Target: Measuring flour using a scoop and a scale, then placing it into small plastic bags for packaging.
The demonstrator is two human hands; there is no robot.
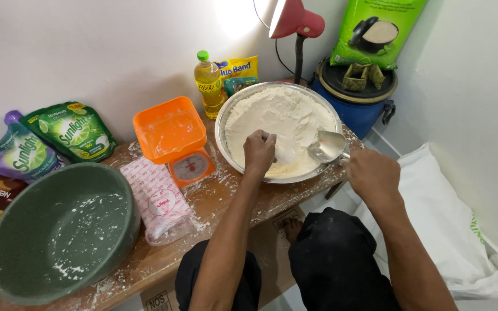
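Low wooden table (162,262) dusted with flour, seen from above, running from lower left toward centre right. At lower left, a big green basin (59,230) smeared with white. At upper centre right, a wide metal pan (223,115) heaped with flour (283,112), near the table's right end. Behind it at upper right, a blue drum (358,112) with a green sack (376,29) on top. At lower right on the floor, a white sack (445,224). At centre, an orange scale (174,138) with its tray on top, just left of the pan. Below the scale, a pink-and-white packet (157,198) lying flat. At far left, green and purple pouches (47,141) against the wall. At top centre, a red lamp (295,20), and beside the pan a yellow oil bottle (208,83). Left hand (259,151) inside the pan's near edge, fingers curled down into the flour, grasping or pressing it; whether anything is held, cannot tell. Right hand (373,173) just outside the pan's right rim, closed around the handle of a metal scoop (327,145). Scoop bowl over the pan's lower right, long axis running from that hand up-left toward the flour; bowl between the two hands, near the left one.
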